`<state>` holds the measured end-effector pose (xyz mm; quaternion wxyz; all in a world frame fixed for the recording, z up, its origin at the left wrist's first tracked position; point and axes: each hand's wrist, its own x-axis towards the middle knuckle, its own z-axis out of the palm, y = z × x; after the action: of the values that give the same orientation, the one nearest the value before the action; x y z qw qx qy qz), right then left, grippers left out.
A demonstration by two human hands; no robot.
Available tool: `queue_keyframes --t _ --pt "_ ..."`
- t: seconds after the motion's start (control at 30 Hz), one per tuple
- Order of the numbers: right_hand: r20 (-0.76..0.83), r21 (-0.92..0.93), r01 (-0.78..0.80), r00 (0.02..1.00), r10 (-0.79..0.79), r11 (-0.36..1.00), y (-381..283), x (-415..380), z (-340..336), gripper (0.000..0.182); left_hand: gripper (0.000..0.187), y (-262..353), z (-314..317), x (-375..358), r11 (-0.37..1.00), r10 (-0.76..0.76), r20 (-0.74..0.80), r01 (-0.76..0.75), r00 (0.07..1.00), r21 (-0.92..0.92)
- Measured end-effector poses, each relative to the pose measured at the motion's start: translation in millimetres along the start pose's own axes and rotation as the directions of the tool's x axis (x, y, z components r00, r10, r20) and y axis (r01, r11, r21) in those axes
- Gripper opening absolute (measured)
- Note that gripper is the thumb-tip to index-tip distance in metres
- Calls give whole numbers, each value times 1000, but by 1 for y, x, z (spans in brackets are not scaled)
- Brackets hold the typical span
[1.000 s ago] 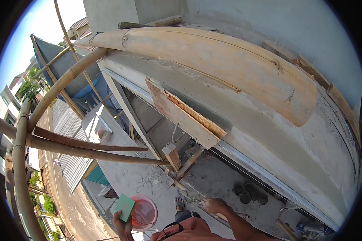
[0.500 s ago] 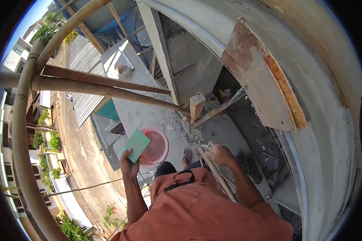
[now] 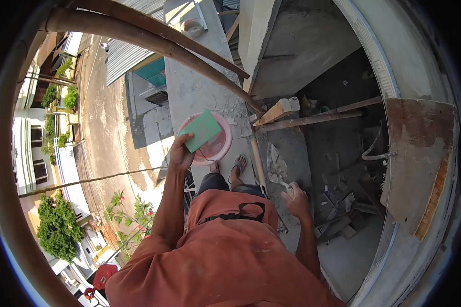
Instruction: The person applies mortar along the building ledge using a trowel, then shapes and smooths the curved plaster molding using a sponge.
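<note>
My left hand is closed on the edge of a flat green rectangular board, possibly a plastering float. The board is above a pink basin and hides part of it. My right hand grips a trowel, whose pointed blade faces away from me and looks smeared with pale mortar. Most of the trowel's handle is hidden by my fingers.
Bamboo poles cross ahead and at the left. A wooden post juts up near a ledge. To the right, a rough wooden board leans against the curved wall. Rubble lies below; a street runs far down left.
The view has turned, so the wooden board and basin appear shifted. My right hand is farther from the bamboo pole, and the trowel blade now shows clearly. The green board covers more of the basin.
</note>
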<state>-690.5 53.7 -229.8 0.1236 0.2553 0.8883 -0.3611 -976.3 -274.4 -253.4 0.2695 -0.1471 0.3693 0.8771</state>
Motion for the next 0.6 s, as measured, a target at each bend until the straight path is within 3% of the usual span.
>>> queue_keyframes --t 0.1,0.2,0.4,0.6 --pt "51 67 -93 995 90 993 -1 5 3 35 49 -4 -10 14 1000 3 1 -2 1000 -31" --pt "30 29 -79 996 79 996 5 9 17 32 62 -20 -40 32 993 -1 -78 -8 997 -117" --pt "118 46 -184 977 177 982 10 23 45 31 44 -66 -106 79 984 -35 -224 -5 974 -177" --pt "92 33 -148 985 144 988 25 42 93 35 33 -108 -169 144 989 -70 -255 34 964 -143"
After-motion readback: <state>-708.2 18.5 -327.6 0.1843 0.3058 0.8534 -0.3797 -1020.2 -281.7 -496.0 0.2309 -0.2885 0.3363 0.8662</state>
